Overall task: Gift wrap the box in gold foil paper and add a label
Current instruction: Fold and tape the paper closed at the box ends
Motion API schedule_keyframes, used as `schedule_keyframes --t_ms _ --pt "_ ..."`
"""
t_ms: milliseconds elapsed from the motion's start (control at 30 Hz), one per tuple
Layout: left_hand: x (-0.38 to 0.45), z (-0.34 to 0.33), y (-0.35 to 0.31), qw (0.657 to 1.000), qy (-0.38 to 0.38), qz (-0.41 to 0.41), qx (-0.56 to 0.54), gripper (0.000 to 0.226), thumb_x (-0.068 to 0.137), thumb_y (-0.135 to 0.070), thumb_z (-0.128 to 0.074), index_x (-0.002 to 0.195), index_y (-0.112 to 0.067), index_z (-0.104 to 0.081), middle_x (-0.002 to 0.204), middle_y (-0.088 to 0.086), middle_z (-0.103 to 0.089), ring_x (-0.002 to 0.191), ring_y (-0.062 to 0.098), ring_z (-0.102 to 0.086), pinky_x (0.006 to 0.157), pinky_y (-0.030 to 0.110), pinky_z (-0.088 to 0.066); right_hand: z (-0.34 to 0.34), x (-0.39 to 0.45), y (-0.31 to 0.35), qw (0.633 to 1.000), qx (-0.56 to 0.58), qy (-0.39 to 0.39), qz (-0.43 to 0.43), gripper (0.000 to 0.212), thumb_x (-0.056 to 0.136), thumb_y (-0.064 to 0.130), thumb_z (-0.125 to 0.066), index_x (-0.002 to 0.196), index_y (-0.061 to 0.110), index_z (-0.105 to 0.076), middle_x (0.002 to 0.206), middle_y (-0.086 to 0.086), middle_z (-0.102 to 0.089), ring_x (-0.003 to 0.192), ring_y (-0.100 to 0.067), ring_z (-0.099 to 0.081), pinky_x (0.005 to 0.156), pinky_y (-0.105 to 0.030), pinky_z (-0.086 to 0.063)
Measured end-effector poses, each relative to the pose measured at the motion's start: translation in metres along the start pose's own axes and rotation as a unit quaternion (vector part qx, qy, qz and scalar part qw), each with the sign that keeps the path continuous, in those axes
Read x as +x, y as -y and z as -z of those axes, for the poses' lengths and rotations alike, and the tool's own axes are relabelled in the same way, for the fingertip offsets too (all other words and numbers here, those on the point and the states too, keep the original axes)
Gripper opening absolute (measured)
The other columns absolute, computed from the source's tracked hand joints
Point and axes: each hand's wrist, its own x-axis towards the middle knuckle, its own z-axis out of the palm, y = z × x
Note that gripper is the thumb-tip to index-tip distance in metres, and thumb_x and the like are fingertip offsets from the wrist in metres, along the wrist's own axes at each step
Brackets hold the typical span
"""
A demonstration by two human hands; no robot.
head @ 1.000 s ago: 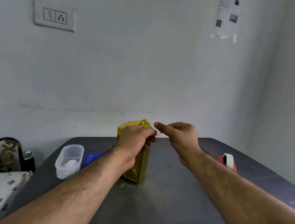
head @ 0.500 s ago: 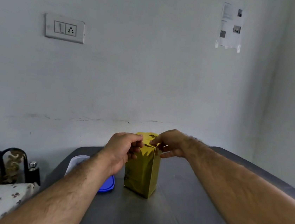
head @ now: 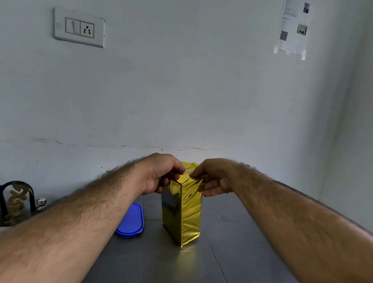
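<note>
**Top fold in hand on the gold box**

While the gold-foil-wrapped box [head: 183, 213] stands upright on the dark table [head: 224, 273], both hands meet at its top edge. The left hand [head: 162, 173] and right hand [head: 214, 177] curl their fingers onto the foil flaps right under the fingertips. That foil looks thin, slick and crease-prone, the box probably light, so grip near the corners. A blue lid [head: 131, 221] lies below the left wrist.
</note>
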Motion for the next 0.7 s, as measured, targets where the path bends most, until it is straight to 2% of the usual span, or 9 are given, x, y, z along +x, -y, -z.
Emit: schedule_keyframes --t_ms 167,300,400,500,700 --pt "0.007 0.003 -0.005 0.999 0.014 0.01 0.038 0.006 0.095 -0.022 -0.07 0.093 -0.017 -0.067 0.067 -0.005 -0.06 0.048 0.008 -0.034 0.05 0.024 -0.029 0.007 0.0 -0.008 1.0 0.021 0.0 0.006 0.013 0.095 0.024 -0.077 0.096 0.011 -0.075 0.076 -0.005 -0.079 0.074 -0.019 -0.075 0.078 -0.036 -0.062" --pt "0.012 0.005 -0.021 0.995 0.033 -0.004 0.095 0.006 0.098 -0.02 -0.07 0.098 -0.015 -0.067 0.07 -0.003 -0.061 0.052 0.009 -0.034 0.053 0.025 -0.029 0.012 0.002 -0.015 0.999 0.046 0.003 0.003 0.019 0.095 0.026 -0.077 0.104 0.009 -0.077 0.08 -0.006 -0.08 0.073 -0.018 -0.076 0.076 -0.036 -0.063" --pt "0.017 0.001 -0.029 0.99 0.037 -0.002 0.139 0.007 0.097 -0.019 -0.072 0.095 -0.015 -0.067 0.07 -0.003 -0.061 0.056 0.011 -0.033 0.054 0.026 -0.029 0.014 0.003 -0.02 0.998 0.058 0.01 -0.003 0.015 0.095 0.025 -0.077 0.099 0.01 -0.077 0.078 -0.004 -0.08 0.068 -0.017 -0.076 0.076 -0.035 -0.063" --pt "0.022 -0.007 -0.035 0.983 0.051 0.015 0.174 0.014 0.097 -0.02 -0.072 0.086 -0.016 -0.065 0.069 -0.003 -0.061 0.057 0.011 -0.032 0.055 0.027 -0.028 0.016 0.004 -0.023 0.998 0.06 0.015 -0.003 0.014 0.095 0.025 -0.076 0.1 0.012 -0.076 0.079 -0.003 -0.08 0.066 -0.016 -0.077 0.074 -0.035 -0.062" --pt "0.025 -0.018 -0.042 0.968 0.051 0.047 0.24 0.031 0.091 -0.017 -0.074 0.066 -0.02 -0.056 0.063 -0.003 -0.055 0.052 0.01 -0.028 0.055 0.026 -0.025 0.019 0.006 -0.025 0.997 0.068 0.023 0.001 0.018 0.092 0.025 -0.079 0.104 0.012 -0.077 0.092 -0.004 -0.082 0.083 -0.019 -0.079 0.075 -0.036 -0.062"
